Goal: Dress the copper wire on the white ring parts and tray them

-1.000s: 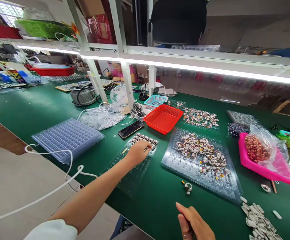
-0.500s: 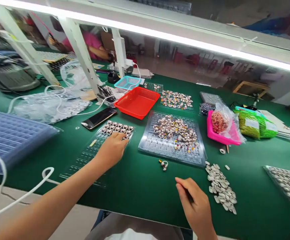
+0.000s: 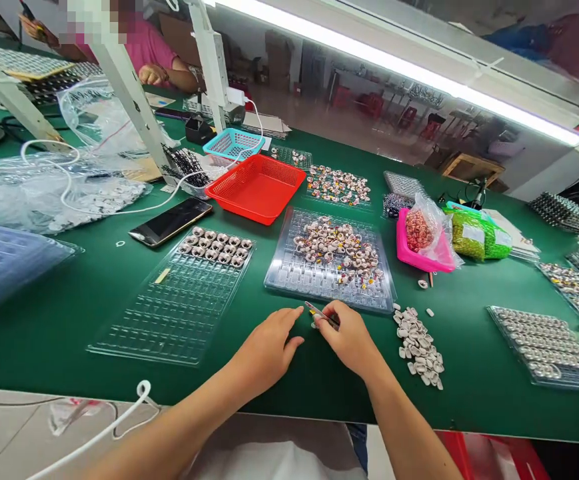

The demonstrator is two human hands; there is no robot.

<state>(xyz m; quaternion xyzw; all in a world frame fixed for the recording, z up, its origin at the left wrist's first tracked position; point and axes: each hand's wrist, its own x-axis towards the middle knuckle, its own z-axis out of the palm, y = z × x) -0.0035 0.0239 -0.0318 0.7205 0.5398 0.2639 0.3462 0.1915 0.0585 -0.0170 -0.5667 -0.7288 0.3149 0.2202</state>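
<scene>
My right hand (image 3: pixel 345 333) is closed on slim metal tweezers (image 3: pixel 325 316), whose tips point left. Just under the tips lies a small white part with a yellow tab (image 3: pixel 314 324), partly hidden by the fingers. Beside it, my left hand (image 3: pixel 272 347) holds nothing, with thumb and fingers apart and fingertips close to the tweezers. Behind both hands, a clear stacked tray (image 3: pixel 282 270) carries a heap of small white ring-shaped parts (image 3: pixel 336 247). To the left, a long clear blister tray (image 3: pixel 169 320) has several rounded parts (image 3: pixel 216 247) seated in its far rows.
A loose pile of pale oval pieces (image 3: pixel 419 347) lies right of my right hand. Beyond stand a red basket (image 3: pixel 256 190), a pink tray (image 3: pixel 426 260) and a phone (image 3: pixel 172 222). A filled tray (image 3: pixel 544 343) sits far right. A co-worker's arm (image 3: pixel 169 73) shows at back left.
My left hand has left the blister tray and come right, toward the middle. My right hand has moved forward and left to the small part, and tweezers now show in it. The view has shifted.
</scene>
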